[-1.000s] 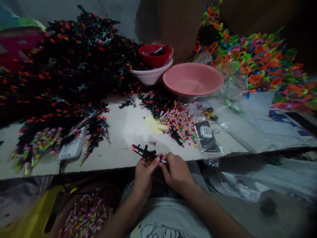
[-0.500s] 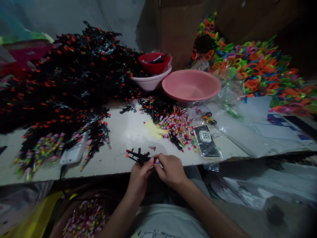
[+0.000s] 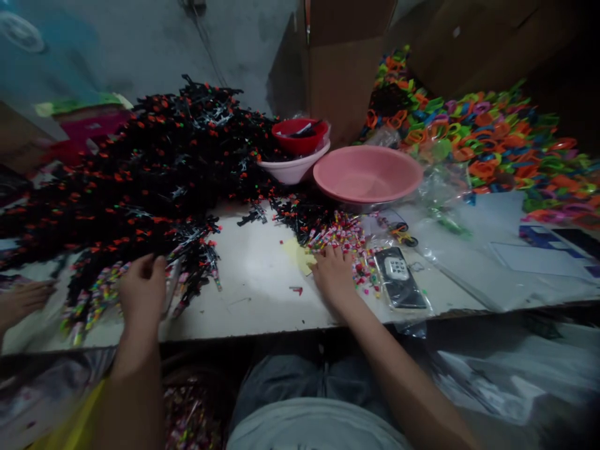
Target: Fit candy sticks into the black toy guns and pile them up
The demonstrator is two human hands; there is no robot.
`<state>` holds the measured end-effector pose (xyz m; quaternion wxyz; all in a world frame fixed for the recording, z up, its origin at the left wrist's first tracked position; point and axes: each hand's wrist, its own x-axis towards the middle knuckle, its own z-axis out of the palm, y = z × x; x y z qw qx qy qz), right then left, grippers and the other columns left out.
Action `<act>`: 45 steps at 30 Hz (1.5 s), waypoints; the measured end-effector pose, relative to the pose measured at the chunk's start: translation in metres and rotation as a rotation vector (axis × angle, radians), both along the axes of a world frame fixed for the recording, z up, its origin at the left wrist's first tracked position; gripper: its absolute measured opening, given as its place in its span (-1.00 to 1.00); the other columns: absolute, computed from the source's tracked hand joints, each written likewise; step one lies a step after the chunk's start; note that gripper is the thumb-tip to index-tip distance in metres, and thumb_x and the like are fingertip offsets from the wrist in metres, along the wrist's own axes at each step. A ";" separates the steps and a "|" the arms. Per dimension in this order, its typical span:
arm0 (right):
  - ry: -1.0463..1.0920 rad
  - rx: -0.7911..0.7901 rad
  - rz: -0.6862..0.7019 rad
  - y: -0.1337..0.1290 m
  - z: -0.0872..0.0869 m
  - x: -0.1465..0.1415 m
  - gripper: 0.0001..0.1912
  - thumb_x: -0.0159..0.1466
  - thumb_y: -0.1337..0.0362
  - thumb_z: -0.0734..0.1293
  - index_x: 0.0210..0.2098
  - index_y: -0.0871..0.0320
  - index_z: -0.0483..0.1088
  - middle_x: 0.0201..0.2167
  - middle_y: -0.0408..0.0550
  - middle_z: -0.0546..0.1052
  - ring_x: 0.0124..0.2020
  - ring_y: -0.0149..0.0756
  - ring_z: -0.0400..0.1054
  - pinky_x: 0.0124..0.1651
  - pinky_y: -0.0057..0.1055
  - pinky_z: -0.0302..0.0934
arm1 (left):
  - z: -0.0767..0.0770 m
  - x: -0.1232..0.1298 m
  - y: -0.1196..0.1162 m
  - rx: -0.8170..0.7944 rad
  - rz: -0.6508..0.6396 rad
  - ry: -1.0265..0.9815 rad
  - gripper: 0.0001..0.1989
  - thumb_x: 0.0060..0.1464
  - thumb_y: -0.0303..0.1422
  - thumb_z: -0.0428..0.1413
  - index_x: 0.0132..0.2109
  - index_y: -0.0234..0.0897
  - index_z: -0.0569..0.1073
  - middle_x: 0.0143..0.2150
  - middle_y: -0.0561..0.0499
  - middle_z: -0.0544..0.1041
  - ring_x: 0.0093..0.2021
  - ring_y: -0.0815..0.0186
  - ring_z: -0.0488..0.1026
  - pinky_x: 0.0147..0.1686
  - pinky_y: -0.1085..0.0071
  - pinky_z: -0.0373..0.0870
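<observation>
My left hand (image 3: 143, 289) is over a heap of black toy guns with colourful candy-filled tubes (image 3: 100, 284) at the table's left front. Its fingers are curled, and what lies inside them is hidden. My right hand (image 3: 334, 274) reaches to the near left side of a pile of small colourful tubes (image 3: 344, 228). Its fingers are stretched forward at the tubes, with nothing visibly gripped. Behind those tubes lies a small heap of black toy guns (image 3: 300, 212). A small red piece (image 3: 296, 290) rests on the bare tabletop between my hands.
A co-worker's hand (image 3: 25, 301) is at the far left. A large heap of black toy guns (image 3: 154, 169) rises behind. A pink basin (image 3: 368, 175), a red bowl (image 3: 300, 136), a bagged black packet (image 3: 400, 278) and a heap of bright plastic pieces (image 3: 487, 137) are also there.
My hands were together at the table's front edge holding a black toy gun. They have parted, left hand to the left heap, right hand forward to the tubes. The camera view has shifted.
</observation>
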<state>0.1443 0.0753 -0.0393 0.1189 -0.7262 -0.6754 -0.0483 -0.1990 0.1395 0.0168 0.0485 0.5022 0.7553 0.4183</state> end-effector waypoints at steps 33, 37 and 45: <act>0.897 0.164 0.092 -0.100 -0.020 0.044 -0.56 0.37 0.18 0.08 0.19 0.13 0.24 -0.10 0.09 0.46 -0.07 -0.23 0.36 0.03 -0.22 0.24 | -0.043 0.243 -0.058 -0.473 -0.909 -1.084 -0.73 -0.01 -0.21 0.18 -0.21 -0.21 0.31 -0.20 -0.03 0.54 -0.23 0.27 0.51 -0.17 0.30 0.39; 0.951 0.161 0.099 -0.100 -0.017 0.025 -0.62 0.37 0.20 0.08 0.12 0.14 0.26 -0.09 0.07 0.45 -0.05 -0.24 0.34 0.03 -0.24 0.23 | -0.027 0.228 -0.082 -0.582 -0.820 -1.377 -0.56 -0.06 -0.24 0.26 -0.12 -0.13 0.19 -0.06 -0.05 0.55 -0.25 0.22 0.57 -0.15 0.21 0.42; 1.200 0.175 0.000 -0.107 -0.011 0.004 -0.80 0.33 0.13 0.19 -0.17 0.11 0.28 -0.32 -0.06 0.48 -0.32 -0.32 0.37 -0.25 -0.38 0.27 | -0.023 0.222 -0.108 -0.458 -0.754 -1.414 -0.32 -0.19 -0.37 0.34 0.09 -0.14 0.23 -0.01 -0.12 0.54 -0.02 0.13 0.51 -0.04 0.25 0.40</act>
